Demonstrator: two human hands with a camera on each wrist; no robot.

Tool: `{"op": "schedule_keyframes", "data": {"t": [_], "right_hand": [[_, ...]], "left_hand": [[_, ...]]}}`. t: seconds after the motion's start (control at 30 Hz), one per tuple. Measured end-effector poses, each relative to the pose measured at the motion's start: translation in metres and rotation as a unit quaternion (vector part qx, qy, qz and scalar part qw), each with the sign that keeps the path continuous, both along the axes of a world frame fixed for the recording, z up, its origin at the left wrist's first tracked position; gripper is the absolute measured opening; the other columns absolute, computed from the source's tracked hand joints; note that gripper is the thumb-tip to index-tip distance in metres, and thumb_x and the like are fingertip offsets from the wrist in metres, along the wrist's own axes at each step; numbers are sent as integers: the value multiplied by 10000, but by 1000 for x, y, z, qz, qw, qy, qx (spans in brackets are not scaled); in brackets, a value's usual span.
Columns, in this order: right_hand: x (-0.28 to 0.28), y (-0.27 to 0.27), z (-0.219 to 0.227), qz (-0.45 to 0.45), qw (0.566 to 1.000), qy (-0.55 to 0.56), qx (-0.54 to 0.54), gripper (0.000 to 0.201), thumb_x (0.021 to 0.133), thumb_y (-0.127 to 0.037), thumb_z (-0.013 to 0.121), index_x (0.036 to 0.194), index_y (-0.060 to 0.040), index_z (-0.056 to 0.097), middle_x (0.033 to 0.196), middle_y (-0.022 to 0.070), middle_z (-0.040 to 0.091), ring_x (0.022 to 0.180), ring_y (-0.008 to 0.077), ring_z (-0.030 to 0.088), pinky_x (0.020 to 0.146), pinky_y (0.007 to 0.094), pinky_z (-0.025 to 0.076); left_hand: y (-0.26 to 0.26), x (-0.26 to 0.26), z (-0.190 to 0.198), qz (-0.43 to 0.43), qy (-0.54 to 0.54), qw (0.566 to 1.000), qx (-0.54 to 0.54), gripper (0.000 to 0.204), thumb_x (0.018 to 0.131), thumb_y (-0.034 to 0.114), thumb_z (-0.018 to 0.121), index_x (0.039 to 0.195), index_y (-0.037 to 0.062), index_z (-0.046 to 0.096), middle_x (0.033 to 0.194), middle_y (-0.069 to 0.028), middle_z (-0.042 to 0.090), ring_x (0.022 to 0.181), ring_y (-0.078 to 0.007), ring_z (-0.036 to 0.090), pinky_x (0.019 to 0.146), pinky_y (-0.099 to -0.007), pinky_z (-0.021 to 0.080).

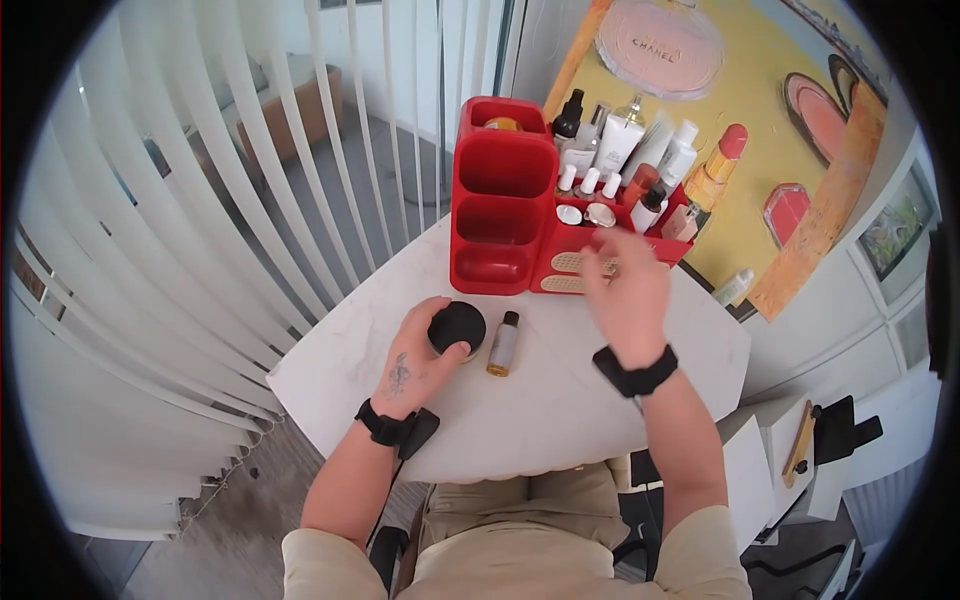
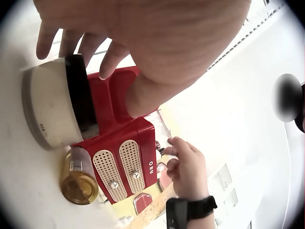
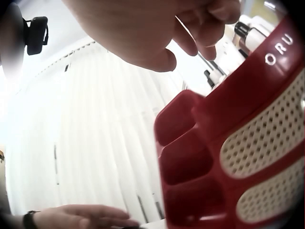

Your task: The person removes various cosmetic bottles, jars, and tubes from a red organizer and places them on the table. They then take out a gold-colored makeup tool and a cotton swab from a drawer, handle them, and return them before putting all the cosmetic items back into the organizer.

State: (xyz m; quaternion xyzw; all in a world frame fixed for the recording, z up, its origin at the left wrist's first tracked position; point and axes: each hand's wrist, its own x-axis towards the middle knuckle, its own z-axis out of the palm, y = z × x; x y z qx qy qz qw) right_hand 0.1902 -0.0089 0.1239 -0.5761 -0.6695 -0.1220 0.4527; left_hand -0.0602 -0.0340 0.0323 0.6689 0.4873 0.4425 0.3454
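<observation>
Left hand (image 1: 415, 360): Fingers spread, thumb parted from them, placed about the black lid (image 1: 457, 328) of the jar (image 2: 52, 102). Firm contact could not be confirmed.
Jar: Cream body; stood upright on the table (image 1: 560, 425), in front of the red organizer (image 1: 545, 258) and beside the small bottle.
Small bottle (image 1: 503, 345): Amber contents, black cap; lay on its side, base toward the person, cap toward the organizer.
Right hand (image 1: 632, 295): Raised before the right section of the organizer; fingers loosely bent and slightly parted, blurred in the head view. Contact with the organizer could not be determined.
Organizer, left section: Open bins in a column; yellow-orange item (image 1: 503, 124) in the rearmost bin.
Organizer, right section: Bottles and tubes at the rear, three white-capped bottles (image 1: 589, 182) ahead of them; two perforated tan panels (image 2: 131, 164) on the front face.
Wrists: Black band on each.
</observation>
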Motion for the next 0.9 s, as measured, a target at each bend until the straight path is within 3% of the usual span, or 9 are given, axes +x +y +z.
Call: {"op": "schedule_keyframes", "data": {"t": [0.1,0.17,0.27,0.5,0.57,0.63,0.73,0.87,0.9], "right_hand": [[-12,-12,-43,45,972,-53,-226,269,810,-306,710,920,-60,702,685,116,656,679,301,663,647,387,524],[-20,-10,-67,34,944,-125,-302,354,805,-415,681,817,-63,718,654,131,652,707,316,669,662,406,526],[-26,2,-82,55,903,-83,-419,461,783,-486,639,793,-32,721,745,179,679,765,338,676,706,434,537],[-6,6,-83,148,846,22,-511,448,741,-462,626,756,-28,736,762,181,688,771,348,666,750,409,533],[5,-1,-83,153,844,41,-512,447,739,-433,646,814,-1,732,779,188,690,765,333,667,745,390,530],[19,-8,-79,183,855,154,-460,418,751,-370,673,864,30,721,811,203,689,762,316,668,734,364,526],[46,-22,-52,153,862,292,-385,301,810,-236,679,929,40,668,769,127,683,694,196,641,651,327,507],[79,-27,-6,106,925,356,-76,231,820,-99,686,1001,10,594,695,26,649,614,51,553,569,229,454],[89,-21,1,104,925,357,-74,231,820,-99,686,1001,10,594,695,26,649,614,51,553,569,229,454]], "left_hand": [[-1,-1,-2,-9,18,1000,17,634,778,127,701,1363,52,467,1337,-140,523,1246,-267,509,1047,-396,400],[1,0,1,-20,30,999,19,662,771,130,707,1379,61,453,1351,-136,513,1262,-266,497,1060,-408,389],[0,1,0,-27,27,999,8,711,739,159,748,1366,24,442,1345,-178,499,1250,-328,495,1053,-386,403],[-2,3,0,-26,-60,996,-56,742,746,132,730,1411,41,414,1355,-172,505,1232,-279,517,1043,-385,411],[-3,4,2,-29,-60,995,-68,738,748,120,730,1411,41,415,1348,-171,508,1230,-272,517,1043,-383,410],[-4,5,5,-30,-65,995,-71,737,748,112,730,1411,42,415,1348,-168,508,1230,-270,517,1043,-382,409],[-4,5,3,-26,-67,995,-73,738,748,98,730,1412,43,415,1348,-166,506,1233,-266,513,1045,-384,405],[-4,6,4,-8,-55,996,-72,742,748,98,729,1417,46,414,1361,-165,498,1259,-270,493,1052,-393,398],[-4,7,4,-11,-53,996,-71,742,748,98,729,1417,46,414,1361,-165,498,1259,-270,493,1052,-393,398]]}}
